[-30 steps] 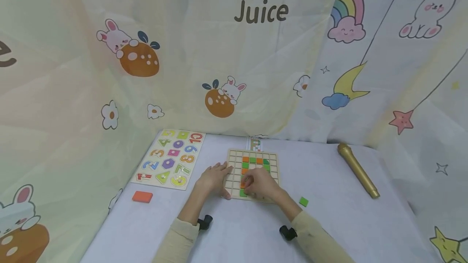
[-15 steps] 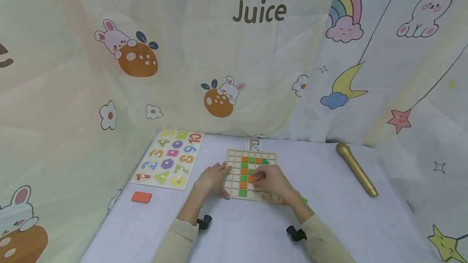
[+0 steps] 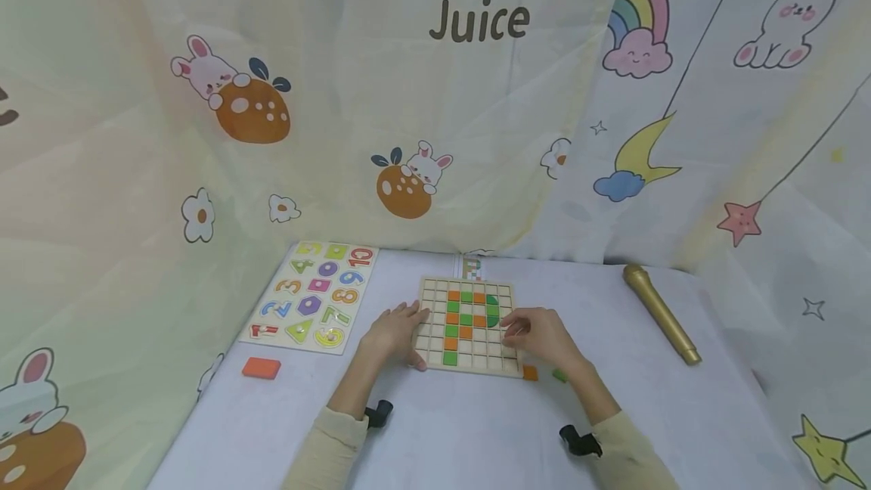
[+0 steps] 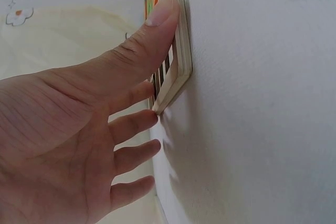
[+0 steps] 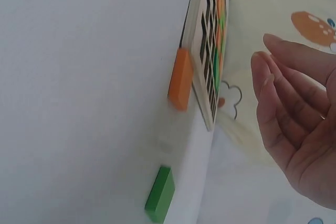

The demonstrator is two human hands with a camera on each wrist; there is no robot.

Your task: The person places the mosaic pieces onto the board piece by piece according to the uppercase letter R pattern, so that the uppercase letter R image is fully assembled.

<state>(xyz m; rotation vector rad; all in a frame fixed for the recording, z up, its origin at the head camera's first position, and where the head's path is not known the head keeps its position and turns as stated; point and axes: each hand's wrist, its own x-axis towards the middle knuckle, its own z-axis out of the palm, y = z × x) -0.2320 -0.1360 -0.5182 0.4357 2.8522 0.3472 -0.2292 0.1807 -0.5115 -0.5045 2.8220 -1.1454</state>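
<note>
A wooden grid board [image 3: 432, 339] lies on the table, with orange and green tiles set in its cells in a P-like figure. My left hand [image 3: 391, 337] rests at the board's left edge, its thumb [image 4: 163, 17] on the near corner and the other fingers straight. Over the board's right edge hovers my right hand [image 3: 547, 337], holding nothing; its fingers [image 5: 268, 100] are loosely bent and the thumb stands apart from them. An orange block [image 5: 180, 80] sits against the board's near right corner. Beside it on the table is a green block [image 5: 160, 195].
To the left lies a number-and-shape puzzle board [image 3: 272, 335], with a red-orange block [image 3: 261, 367] in front of it. A small pattern card [image 3: 473, 268] is behind the grid board. A gold microphone [image 3: 661, 314] lies at the right. Printed fabric [image 3: 327, 97] hangs behind the table.
My right hand has moved from the middle of the tiles to the board's right edge. An orange tile it was touching now sits in the grid. The left hand has stayed put.
</note>
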